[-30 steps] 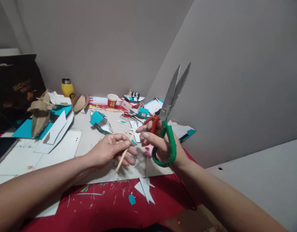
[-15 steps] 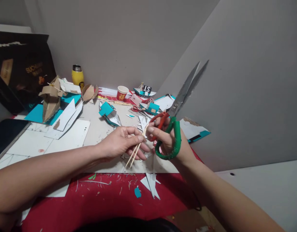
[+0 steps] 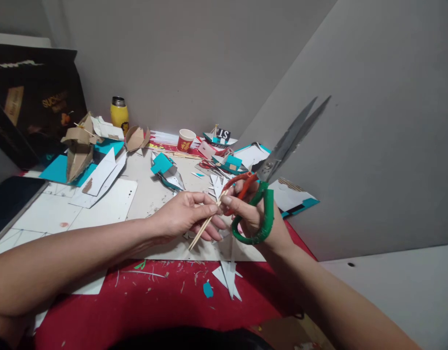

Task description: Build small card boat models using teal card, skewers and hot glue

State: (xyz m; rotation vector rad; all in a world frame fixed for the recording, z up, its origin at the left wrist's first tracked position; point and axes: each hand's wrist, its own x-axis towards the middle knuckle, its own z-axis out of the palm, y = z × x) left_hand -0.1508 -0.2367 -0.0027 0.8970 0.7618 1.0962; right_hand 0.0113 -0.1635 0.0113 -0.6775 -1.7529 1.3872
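Thin wooden sticks [image 3: 201, 234] are pinched between the thumb and fingers of my left hand [image 3: 189, 214]; their lower ends lie close together, slanting down toward the board. My right hand [image 3: 248, 209] carries a pair of scissors [image 3: 282, 146] with one red and one green handle, blades pointing up to the right and slightly apart. Its thumb and fingertips also pinch the upper ends of the sticks, so both hands meet at them. Below the hands, white paper scraps [image 3: 228, 279] and a small teal scrap [image 3: 208, 290] lie on the red cloth [image 3: 154, 311].
Teal and white paper boats [image 3: 167, 170] stand behind my hands. Brown cardboard boats [image 3: 80, 155] sit at the left, near a yellow bottle [image 3: 119, 115] and a dark box [image 3: 30, 107]. A red paper cup [image 3: 186, 140] is at the back. A grey wall [image 3: 384, 136] closes the right side.
The spread lower ends of the sticks have come together. The scissors have tilted further right in my right hand. My left hand has stayed almost in place.
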